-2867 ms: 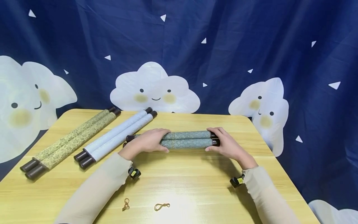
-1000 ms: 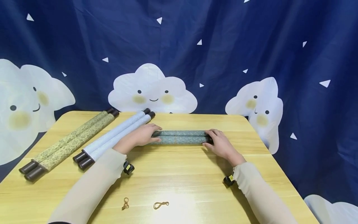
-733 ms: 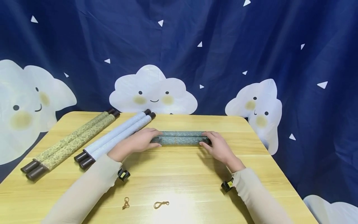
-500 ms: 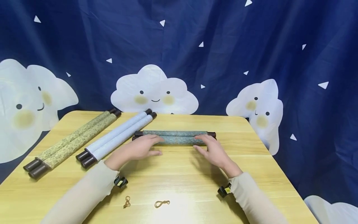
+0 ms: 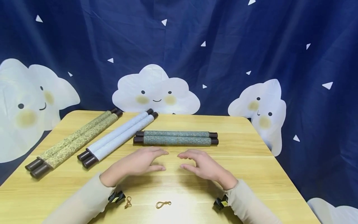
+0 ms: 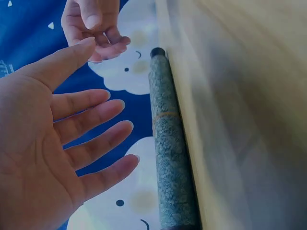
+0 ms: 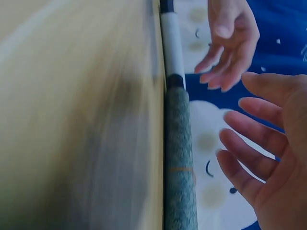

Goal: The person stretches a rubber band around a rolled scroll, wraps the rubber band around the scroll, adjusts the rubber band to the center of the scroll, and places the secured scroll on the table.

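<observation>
A teal patterned double scroll [image 5: 162,140] with dark end knobs lies crosswise on the table, a thin band round its middle. My left hand [image 5: 141,162] hovers just in front of it, fingers loosely extended and holding nothing. Facing it, my right hand [image 5: 205,165] is likewise free, apart from the scroll. The left wrist view shows the spread fingers of the left hand [image 6: 43,129] beside the banded scroll [image 6: 168,143]. In the right wrist view, the right hand [image 7: 273,143] has its fingers apart, clear of the scroll [image 7: 180,143].
To the left lie a pale blue double scroll [image 5: 120,135] and a yellow-green patterned one [image 5: 76,140], both slanting. Two brown rubber bands, one twisted [image 5: 128,202] and one looped [image 5: 163,204], rest near the table's front. A dark blue curtain [image 5: 223,25] hangs behind the wooden table [image 5: 251,186].
Both hands gripped the teal scroll's ends and set it down slightly farther back. They then let go and drew back toward the front, leaving it lying on the table.
</observation>
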A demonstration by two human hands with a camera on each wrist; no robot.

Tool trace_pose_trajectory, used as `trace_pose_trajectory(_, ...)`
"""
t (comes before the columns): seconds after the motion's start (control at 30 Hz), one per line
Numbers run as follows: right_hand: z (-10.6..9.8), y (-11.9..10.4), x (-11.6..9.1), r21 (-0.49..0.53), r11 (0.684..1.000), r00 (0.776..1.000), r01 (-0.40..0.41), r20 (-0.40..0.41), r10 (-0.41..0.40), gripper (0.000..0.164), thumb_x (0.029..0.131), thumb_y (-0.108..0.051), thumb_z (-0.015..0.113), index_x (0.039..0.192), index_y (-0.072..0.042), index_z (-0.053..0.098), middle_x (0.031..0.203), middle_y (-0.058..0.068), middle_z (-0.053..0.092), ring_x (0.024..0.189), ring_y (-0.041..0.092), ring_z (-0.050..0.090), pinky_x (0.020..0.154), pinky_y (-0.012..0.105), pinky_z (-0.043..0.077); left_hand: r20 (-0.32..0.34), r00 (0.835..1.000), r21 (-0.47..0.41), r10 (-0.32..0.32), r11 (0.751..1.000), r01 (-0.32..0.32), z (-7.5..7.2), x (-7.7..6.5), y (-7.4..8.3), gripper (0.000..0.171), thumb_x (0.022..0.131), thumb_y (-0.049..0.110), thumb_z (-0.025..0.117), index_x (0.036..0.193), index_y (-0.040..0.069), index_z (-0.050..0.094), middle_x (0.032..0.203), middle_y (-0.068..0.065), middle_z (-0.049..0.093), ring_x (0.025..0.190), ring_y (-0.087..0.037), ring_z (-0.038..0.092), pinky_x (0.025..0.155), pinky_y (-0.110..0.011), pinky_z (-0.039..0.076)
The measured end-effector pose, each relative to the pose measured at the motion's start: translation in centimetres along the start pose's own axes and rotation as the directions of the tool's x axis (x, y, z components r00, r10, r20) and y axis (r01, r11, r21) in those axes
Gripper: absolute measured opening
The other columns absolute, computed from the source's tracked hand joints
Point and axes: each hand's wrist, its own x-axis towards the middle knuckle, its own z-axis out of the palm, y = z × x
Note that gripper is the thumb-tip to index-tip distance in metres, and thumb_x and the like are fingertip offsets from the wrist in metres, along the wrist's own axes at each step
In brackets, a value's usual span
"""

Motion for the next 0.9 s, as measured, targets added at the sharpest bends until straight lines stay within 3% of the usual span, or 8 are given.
trace_pose_trajectory(0.17,0.6,-1.3,0.0,-0.014,0.990,0.987,0.143,0.068,-0.142,0.034,0.087,-0.033,0.056,0.117,-0.017,0.057,0.111,-0.009,0.057,0.102,0.004,0.051,0.088,0.024,0.041,0.022,0.999,-0.003,0.044,0.999,-0.044,0.5,-0.6,0.4,0.062,0.083,0.055,0.048,0.128,0.013,0.048,0.125,-0.004,0.051,0.114,-0.019,0.046,0.096,-0.037,0.036)
trace_pose_trajectory(0.37,1.8,-2.4,-0.1,0.056,0.962,0.942,0.266,0.197,-0.272,0.035,0.086,-0.037,0.056,0.116,-0.020,0.057,0.109,-0.012,0.056,0.101,-0.002,0.049,0.089,0.014,0.037,0.088,0.993,-0.026,0.083,0.996,-0.081,1.3,-1.1,0.9,0.063,0.084,0.058,0.044,0.129,0.014,0.045,0.126,-0.002,0.049,0.114,-0.018,0.046,0.096,-0.037,0.036)
trace_pose_trajectory(0.67,2.8,-3.8,-0.4,0.029,0.944,0.888,0.327,0.332,-0.318,0.041,0.084,-0.048,0.052,0.116,-0.022,0.056,0.114,-0.017,0.053,0.107,-0.005,0.043,0.094,0.013,0.031,0.118,0.983,-0.058,0.139,0.989,-0.133,1.6,-1.0,1.6,0.054,0.085,0.049,0.050,0.127,0.015,0.048,0.121,0.001,0.052,0.108,-0.015,0.050,0.092,-0.034,0.040)
trace_pose_trajectory(0.9,3.4,-4.7,-0.7,-0.002,0.944,0.880,0.330,0.361,-0.307,0.034,0.083,-0.047,0.055,0.108,-0.024,0.060,0.102,-0.018,0.056,0.095,-0.007,0.047,0.088,0.010,0.034,0.123,0.983,-0.148,0.137,0.982,-0.118,2.4,-0.9,1.6,0.047,0.089,0.045,0.047,0.124,0.015,0.050,0.118,0.003,0.054,0.103,-0.011,0.053,0.089,-0.031,0.043)
